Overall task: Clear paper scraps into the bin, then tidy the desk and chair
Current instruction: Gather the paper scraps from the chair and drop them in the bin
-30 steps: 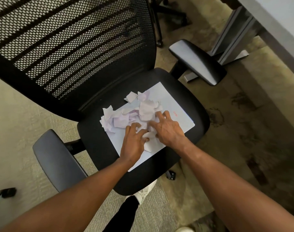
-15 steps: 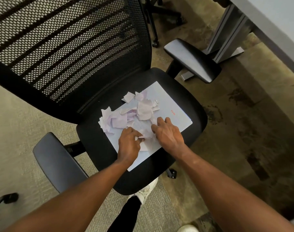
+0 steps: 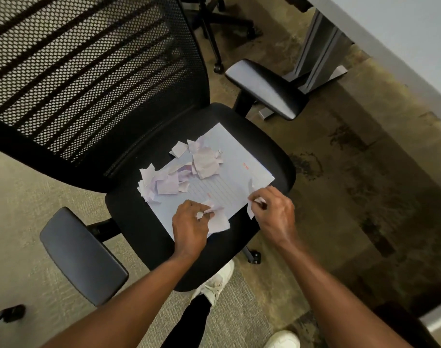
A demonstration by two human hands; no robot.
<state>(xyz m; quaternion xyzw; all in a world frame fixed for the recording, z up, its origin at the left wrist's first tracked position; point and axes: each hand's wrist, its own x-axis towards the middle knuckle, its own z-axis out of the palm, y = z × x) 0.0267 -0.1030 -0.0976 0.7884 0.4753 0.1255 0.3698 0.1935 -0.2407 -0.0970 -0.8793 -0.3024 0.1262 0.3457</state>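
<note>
Right hand (image 3: 273, 213) farther right now, with scrap (image 3: 250, 212).

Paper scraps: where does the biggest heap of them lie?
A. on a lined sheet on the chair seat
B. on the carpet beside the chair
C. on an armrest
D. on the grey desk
A: the paper scraps are heaped on the lined sheet, which lies on the black chair seat.

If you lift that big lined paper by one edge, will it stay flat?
Probably not: the lined sheet looks thin, so it would likely sag. The paper scraps piled on it would probably slide off. Being light, it might skid on the chair seat if pushed.
</note>
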